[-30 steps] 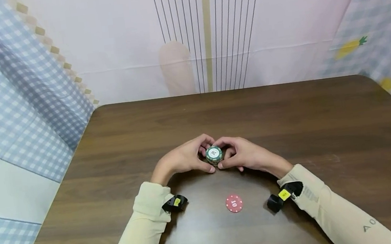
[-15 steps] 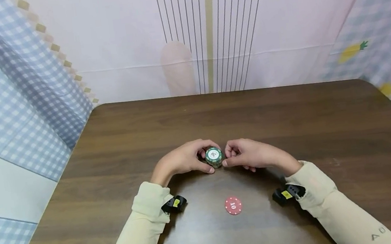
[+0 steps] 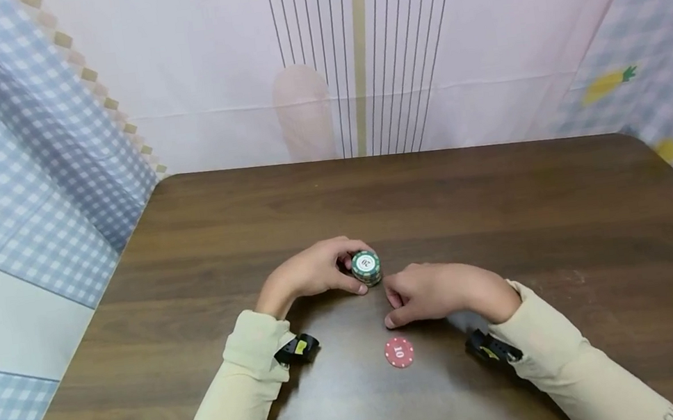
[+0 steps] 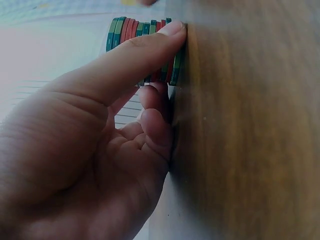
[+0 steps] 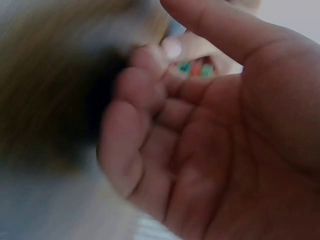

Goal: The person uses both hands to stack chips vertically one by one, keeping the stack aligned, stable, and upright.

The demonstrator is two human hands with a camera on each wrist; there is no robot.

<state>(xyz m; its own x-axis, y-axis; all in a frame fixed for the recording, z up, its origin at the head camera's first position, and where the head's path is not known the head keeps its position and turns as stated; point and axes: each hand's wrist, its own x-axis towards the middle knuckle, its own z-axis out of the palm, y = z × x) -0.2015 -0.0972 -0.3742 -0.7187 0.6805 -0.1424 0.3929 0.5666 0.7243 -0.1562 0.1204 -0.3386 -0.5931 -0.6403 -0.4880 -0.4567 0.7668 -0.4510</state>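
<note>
A stack of green and red poker chips (image 3: 366, 267), topped by a green one marked 20, stands on the wooden table (image 3: 235, 208). My left hand (image 3: 317, 268) holds the stack from the left, thumb at the near side and fingers behind. In the left wrist view, the thumb lies across the chips (image 4: 120, 34). My right hand (image 3: 435, 292) is to the right of the stack, apart from it, with loosely bent fingers and nothing in its grasp. Just below its thumb, a single red poker chip (image 3: 399, 353) marked 10 lies flat on the table.
Behind the table hangs a pale cloth (image 3: 199, 66) with an arch pattern. Blue checked cloth (image 3: 0, 139) hangs at the left side, and another with pineapples at the right. Each wrist bears a black strap device (image 3: 298, 348).
My right hand has let go of the stack and moved right, then nearer to me, towards the red chip. My left hand has stayed on the stack.
</note>
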